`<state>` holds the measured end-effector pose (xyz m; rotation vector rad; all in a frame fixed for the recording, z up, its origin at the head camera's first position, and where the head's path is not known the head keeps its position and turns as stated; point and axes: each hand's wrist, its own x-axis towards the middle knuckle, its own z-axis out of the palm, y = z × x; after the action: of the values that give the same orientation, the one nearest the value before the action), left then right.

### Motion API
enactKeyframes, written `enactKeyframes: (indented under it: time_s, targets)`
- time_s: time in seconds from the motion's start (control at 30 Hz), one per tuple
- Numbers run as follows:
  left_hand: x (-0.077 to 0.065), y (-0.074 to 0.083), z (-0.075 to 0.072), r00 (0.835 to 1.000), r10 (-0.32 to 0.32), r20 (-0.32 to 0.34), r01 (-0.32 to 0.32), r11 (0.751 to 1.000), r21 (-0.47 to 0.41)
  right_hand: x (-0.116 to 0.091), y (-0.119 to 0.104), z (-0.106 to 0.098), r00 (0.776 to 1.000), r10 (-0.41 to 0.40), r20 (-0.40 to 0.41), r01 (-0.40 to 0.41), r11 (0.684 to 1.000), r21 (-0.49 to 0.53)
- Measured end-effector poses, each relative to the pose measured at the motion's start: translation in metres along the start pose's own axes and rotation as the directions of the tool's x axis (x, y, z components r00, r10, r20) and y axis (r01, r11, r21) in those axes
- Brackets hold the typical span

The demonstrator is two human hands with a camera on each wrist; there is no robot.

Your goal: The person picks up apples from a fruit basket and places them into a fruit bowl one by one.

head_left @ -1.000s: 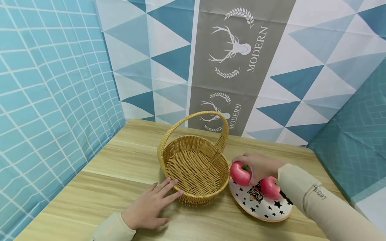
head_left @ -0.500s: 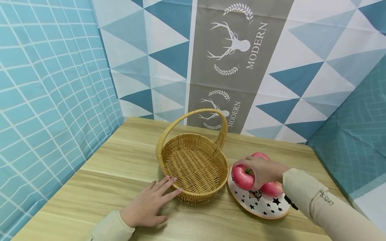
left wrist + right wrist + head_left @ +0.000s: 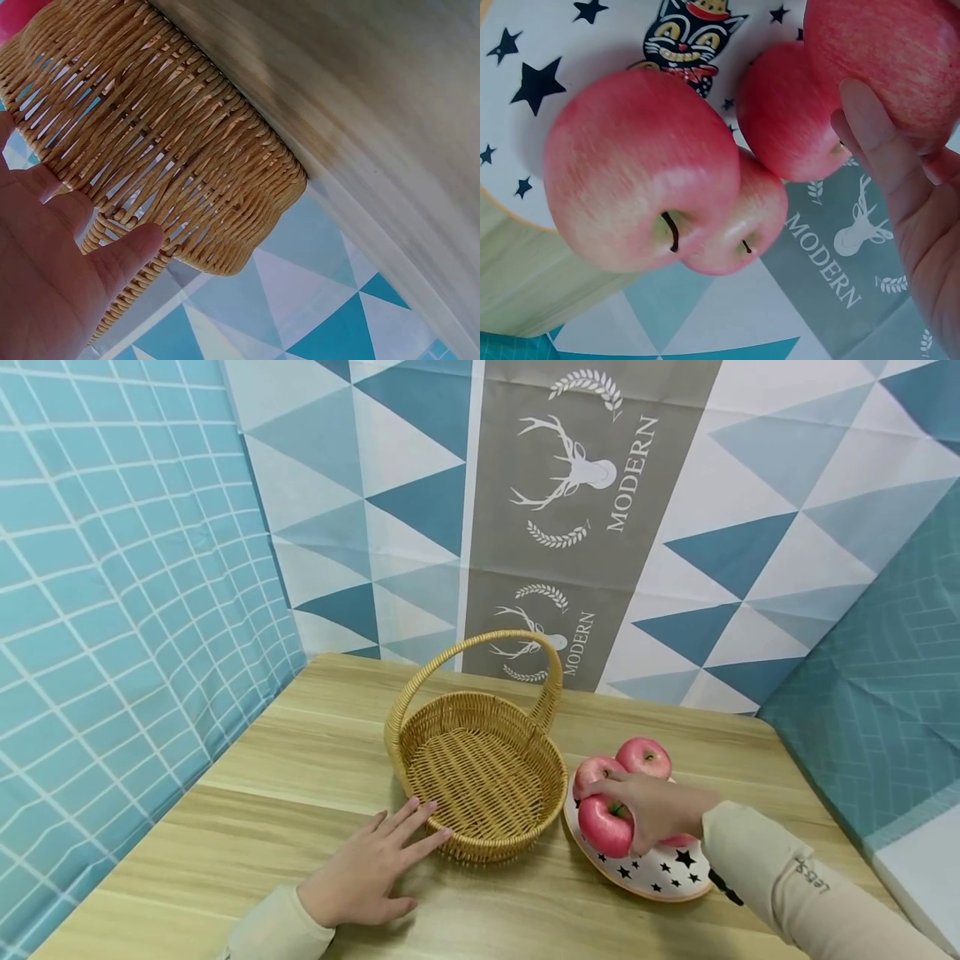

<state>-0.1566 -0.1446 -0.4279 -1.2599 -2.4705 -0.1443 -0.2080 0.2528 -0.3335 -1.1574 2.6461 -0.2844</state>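
My right hand (image 3: 656, 806) grips a red apple (image 3: 606, 828) over the left part of a white plate (image 3: 645, 881) with black stars. In the right wrist view, the thumb lies against this apple (image 3: 892, 60), beside three other apples. One of those, the far apple (image 3: 643, 757), sits at the plate's back; another apple (image 3: 596, 772) shows just behind the held one. The third apple (image 3: 678, 841) is mostly hidden under the hand. My left hand (image 3: 367, 872) has its fingers spread, fingertips on the near-left rim of a round wicker basket (image 3: 480, 852). Nothing lies inside the basket.
A tall arched handle (image 3: 480, 647) rises over the basket. The wooden table (image 3: 300, 743) meets a patterned cloth wall (image 3: 420, 527) at the back and a blue tiled cloth (image 3: 135, 577) on the left. Something white (image 3: 918, 877) stands at the right edge.
My right hand has moved slightly toward me with its apple, and the two apples behind it have come into view. My left hand has stayed on the basket rim.
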Motion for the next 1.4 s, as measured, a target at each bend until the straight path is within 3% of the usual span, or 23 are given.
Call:
enactKeyframes:
  time_s: [0.3, 0.8, 1.4]
  targets:
    - [0.0, 0.001, 0.001, 1.0, 0.0, 0.009, -0.001, 1.0, 0.009, -0.006, -0.002, 0.013, 0.997, 0.076, 0.013, -0.076, 0.997, -0.021]
    - [-0.001, 0.001, 0.003, 1.0, 0.006, -0.026, -0.005, 0.999, 0.034, -0.012, 0.004, 0.028, 0.999, 0.006, -0.053, -0.009, 0.998, -0.061]
    - [-0.001, -0.001, 0.002, 1.0, 0.011, -0.023, -0.011, 1.0, 0.019, -0.018, 0.008, 0.033, 0.992, 0.113, -0.053, -0.115, 0.993, -0.035]
